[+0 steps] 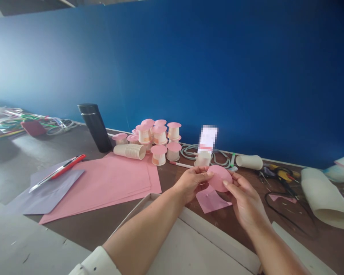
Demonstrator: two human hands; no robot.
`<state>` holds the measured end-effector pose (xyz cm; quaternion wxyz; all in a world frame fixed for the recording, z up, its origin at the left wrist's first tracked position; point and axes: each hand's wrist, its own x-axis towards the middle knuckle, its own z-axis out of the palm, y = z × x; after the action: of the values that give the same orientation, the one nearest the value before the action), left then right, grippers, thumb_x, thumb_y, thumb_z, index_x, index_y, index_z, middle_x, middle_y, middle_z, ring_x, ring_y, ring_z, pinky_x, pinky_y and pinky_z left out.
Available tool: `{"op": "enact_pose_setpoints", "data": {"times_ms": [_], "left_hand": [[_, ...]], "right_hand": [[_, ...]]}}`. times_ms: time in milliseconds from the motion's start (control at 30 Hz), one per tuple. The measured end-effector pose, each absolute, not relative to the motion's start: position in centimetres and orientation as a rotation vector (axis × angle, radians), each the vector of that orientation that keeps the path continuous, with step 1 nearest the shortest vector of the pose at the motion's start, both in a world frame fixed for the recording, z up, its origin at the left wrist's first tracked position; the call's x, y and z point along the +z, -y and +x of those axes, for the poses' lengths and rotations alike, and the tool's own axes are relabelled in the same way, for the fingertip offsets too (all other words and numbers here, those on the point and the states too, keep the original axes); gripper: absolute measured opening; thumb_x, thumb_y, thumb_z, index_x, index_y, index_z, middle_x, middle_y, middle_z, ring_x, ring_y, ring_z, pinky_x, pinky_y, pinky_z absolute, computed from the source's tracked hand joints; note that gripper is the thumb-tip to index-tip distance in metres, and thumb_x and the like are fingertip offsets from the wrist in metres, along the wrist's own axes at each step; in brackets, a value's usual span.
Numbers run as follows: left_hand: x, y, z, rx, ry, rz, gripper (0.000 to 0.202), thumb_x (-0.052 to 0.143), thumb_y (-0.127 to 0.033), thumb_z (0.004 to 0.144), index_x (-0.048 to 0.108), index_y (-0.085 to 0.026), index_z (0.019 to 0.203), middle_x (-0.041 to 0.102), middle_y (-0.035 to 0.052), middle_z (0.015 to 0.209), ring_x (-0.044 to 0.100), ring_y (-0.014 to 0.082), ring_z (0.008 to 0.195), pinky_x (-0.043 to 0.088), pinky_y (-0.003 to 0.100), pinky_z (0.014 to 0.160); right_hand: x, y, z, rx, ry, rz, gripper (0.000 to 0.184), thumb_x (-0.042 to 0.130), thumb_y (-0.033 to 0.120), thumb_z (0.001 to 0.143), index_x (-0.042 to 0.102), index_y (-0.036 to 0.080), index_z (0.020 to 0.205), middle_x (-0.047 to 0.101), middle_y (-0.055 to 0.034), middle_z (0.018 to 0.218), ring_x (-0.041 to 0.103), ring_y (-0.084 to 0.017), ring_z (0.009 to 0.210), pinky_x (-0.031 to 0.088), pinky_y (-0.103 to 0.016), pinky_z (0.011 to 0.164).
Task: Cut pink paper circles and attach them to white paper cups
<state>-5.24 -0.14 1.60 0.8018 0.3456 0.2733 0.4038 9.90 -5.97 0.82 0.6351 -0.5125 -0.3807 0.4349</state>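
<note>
A round pink paper disc [218,176] is held up between both hands above the table. My left hand [193,181] pinches its left edge, thumb on top. On the lower right edge, my right hand [242,194] grips it with the thumb on its face and fingers behind. Whether anything is under the disc is hidden. A pink paper offcut [212,200] with a curved cut edge lies just below. Behind the hands stands an upturned paper cup [202,158] with a blurred-out bright panel above it. Farther left, several paper cups [159,154] topped with pink discs are stacked.
Left are large pink sheets [114,179], grey-purple paper [50,194], a red utility knife [65,168] and a black flask [94,128]. Nested cups [129,151] lie sideways. Right are a lying cup [249,162], cables and a paper roll [326,194]. A white box lid [195,244] lies in front.
</note>
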Motion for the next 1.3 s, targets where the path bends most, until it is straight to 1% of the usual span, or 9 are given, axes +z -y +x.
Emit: {"op": "enact_pose_setpoints", "data": {"times_ms": [133,233,300,533,700,800,1000,1133,1300], "left_hand": [[1.72,0.11,-5.45,0.805,-0.507,0.708,0.048,0.084,-0.039,0.065,0.067,-0.016,0.105,0.063,0.0036,0.093,0.058,0.0099,0.079,0.044,0.024,0.076],[2.02,0.16,-5.45,0.796,-0.542,0.639,0.046,0.079,-0.045,0.070,0.066,-0.014,0.102,0.064,0.0063,0.091,0.059,0.0123,0.079,0.046,0.026,0.075],[2.07,0.19,-5.40,0.804,-0.585,0.603,0.044,0.078,-0.044,0.071,0.066,-0.012,0.099,0.064,0.0064,0.086,0.059,0.0124,0.075,0.047,0.026,0.073],[1.46,0.34,-5.03,0.831,-0.510,0.693,0.039,0.085,-0.030,0.064,0.069,-0.012,0.095,0.065,0.0046,0.084,0.060,0.0103,0.074,0.047,0.023,0.075],[1.47,0.13,-4.86,0.873,-0.535,0.747,0.049,0.089,-0.031,0.056,0.069,-0.008,0.095,0.066,0.0070,0.083,0.061,0.0132,0.074,0.048,0.027,0.076],[1.45,-0.03,-4.86,0.882,-0.549,0.759,0.054,0.090,-0.032,0.053,0.069,-0.007,0.097,0.066,0.0074,0.082,0.061,0.0145,0.073,0.047,0.029,0.076],[1.45,0.07,-5.03,0.855,-0.538,0.766,0.050,0.088,-0.031,0.059,0.070,-0.009,0.100,0.067,0.0082,0.088,0.061,0.0134,0.076,0.046,0.027,0.076],[1.67,0.16,-5.37,0.753,-0.486,0.752,0.050,0.086,-0.036,0.064,0.069,-0.014,0.105,0.067,0.0073,0.094,0.060,0.0112,0.079,0.044,0.023,0.074],[1.72,0.14,-5.47,0.741,-0.482,0.658,0.050,0.081,-0.047,0.067,0.067,-0.014,0.102,0.066,0.0083,0.096,0.061,0.0138,0.082,0.048,0.027,0.077]], "right_hand": [[1.16,6.04,9.70,1.008,0.825,-1.154,0.044,0.078,0.035,0.072,0.065,0.022,0.113,0.072,-0.0029,0.092,0.067,-0.021,0.079,0.053,-0.031,0.066],[1.32,6.07,9.57,0.998,0.815,-1.148,0.041,0.078,0.034,0.072,0.067,0.023,0.109,0.071,-0.0020,0.089,0.067,-0.021,0.079,0.053,-0.031,0.066],[1.34,6.06,9.54,1.000,0.814,-1.146,0.041,0.078,0.034,0.071,0.067,0.023,0.108,0.072,-0.0020,0.089,0.066,-0.021,0.080,0.053,-0.031,0.065],[1.13,6.06,9.49,1.028,0.845,-1.159,0.043,0.078,0.036,0.071,0.067,0.023,0.111,0.072,-0.0020,0.089,0.065,-0.020,0.078,0.051,-0.028,0.064],[1.10,6.13,9.41,1.062,0.870,-1.157,0.046,0.077,0.036,0.074,0.065,0.021,0.116,0.072,-0.0042,0.092,0.066,-0.022,0.081,0.052,-0.032,0.068],[1.26,6.15,9.35,1.077,0.852,-1.142,0.045,0.076,0.038,0.074,0.065,0.021,0.115,0.072,-0.0052,0.094,0.065,-0.022,0.078,0.051,-0.032,0.065],[1.42,5.95,9.29,1.025,0.741,-1.111,0.040,0.079,0.035,0.069,0.069,0.021,0.105,0.072,-0.0049,0.094,0.065,-0.021,0.079,0.051,-0.029,0.063],[1.34,5.72,9.49,1.042,0.690,-1.082,0.040,0.080,0.033,0.066,0.070,0.021,0.103,0.071,-0.0049,0.094,0.063,-0.020,0.076,0.048,-0.027,0.058],[1.49,5.60,9.65,1.080,0.656,-1.070,0.037,0.079,0.032,0.064,0.071,0.021,0.098,0.070,-0.0045,0.091,0.061,-0.018,0.073,0.045,-0.027,0.054]]}}
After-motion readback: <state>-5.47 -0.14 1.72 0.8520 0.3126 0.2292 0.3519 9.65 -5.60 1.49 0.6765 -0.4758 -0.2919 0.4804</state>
